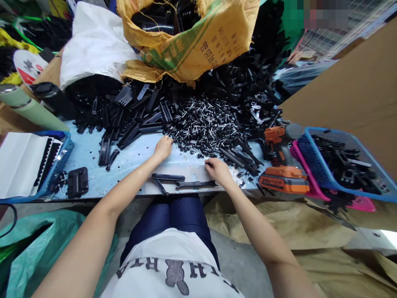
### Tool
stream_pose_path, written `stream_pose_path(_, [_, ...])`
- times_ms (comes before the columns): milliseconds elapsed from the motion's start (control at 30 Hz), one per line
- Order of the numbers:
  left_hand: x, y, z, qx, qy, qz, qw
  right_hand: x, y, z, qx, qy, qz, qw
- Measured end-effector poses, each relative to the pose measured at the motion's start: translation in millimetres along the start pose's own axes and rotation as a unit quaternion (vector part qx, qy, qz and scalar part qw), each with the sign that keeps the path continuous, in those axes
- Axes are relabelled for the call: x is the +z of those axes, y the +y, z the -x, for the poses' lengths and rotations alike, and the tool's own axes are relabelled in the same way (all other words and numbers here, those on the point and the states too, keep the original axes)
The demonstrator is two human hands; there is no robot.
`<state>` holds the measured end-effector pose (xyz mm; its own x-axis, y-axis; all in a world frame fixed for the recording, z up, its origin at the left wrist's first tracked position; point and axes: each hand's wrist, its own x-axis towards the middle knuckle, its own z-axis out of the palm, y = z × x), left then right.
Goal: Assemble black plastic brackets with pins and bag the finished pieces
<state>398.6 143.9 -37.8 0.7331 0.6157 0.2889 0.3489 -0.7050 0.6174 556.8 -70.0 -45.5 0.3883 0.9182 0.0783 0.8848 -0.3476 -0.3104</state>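
My left hand (162, 149) rests at the left edge of a heap of black-headed screws (207, 124), its fingers curled together. Whatever those fingertips hold, if anything, is hidden. With thumb and fingers pinched, my right hand (218, 170) holds a small black piece, too little of which shows to name. Below and between the hands, two hinged black plastic arms (169, 177) lie folded at an angle near the table's front edge. Beside them a long slim black bar (197, 184) lies flat, its right end just under my right hand.
An orange cordless drill (281, 161) stands at right, next to a blue basket (313, 165) of black parts. Long black plastic parts (133, 120) pile up behind my left hand. A yellow woven sack (192, 54) stands at the back. Bottles (27, 105) and another basket (66, 153) are left.
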Motion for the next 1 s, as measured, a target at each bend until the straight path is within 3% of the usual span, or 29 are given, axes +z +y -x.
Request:
stream_pose_path(100, [-20.9,-5.8,40.5,0.004,0.002,-0.009,1.000,9.3,-8.4,1.9,-0.049,0.060,-0.139,0.987])
stream_pose_path(267, [-61.0,-6.6,117.5,-0.025,0.031,0.004,0.999,14.7,-19.1,-5.1,0.049,0.144,-0.099,0.983])
stream_pose_path(367, [-68.1,-4.7,141.4,-0.008,-0.004,-0.032,0.999,8.6,-30.7,-1.6,0.022,0.166,-0.159,0.973])
stream_pose_path(467, [-66.2,-2.9,145.1,-0.005,-0.017,-0.107,0.994,2.8,-48.8,9.4,-0.044,0.137,-0.234,0.961])
stream_pose_path(567, [-62.7,-0.9,140.3,0.010,-0.048,-0.157,0.986,3.0,-63.1,19.3,-0.093,0.088,-0.239,0.963])
stream_pose_path(667, [-56.9,0.0,139.7,0.052,-0.061,-0.147,0.986,7.1,-67.5,24.1,-0.138,0.061,-0.186,0.971])
stream_pose_path(833, [-42.5,-7.7,150.5,0.068,0.028,-0.091,0.993,5.9,-69.0,25.5,-0.190,0.047,-0.083,0.977])
stream_pose_path(1000, [-39.0,-24.9,152.6,0.117,-0.016,-0.116,0.986,1.4,-78.4,23.0,-0.240,0.013,0.001,0.971])
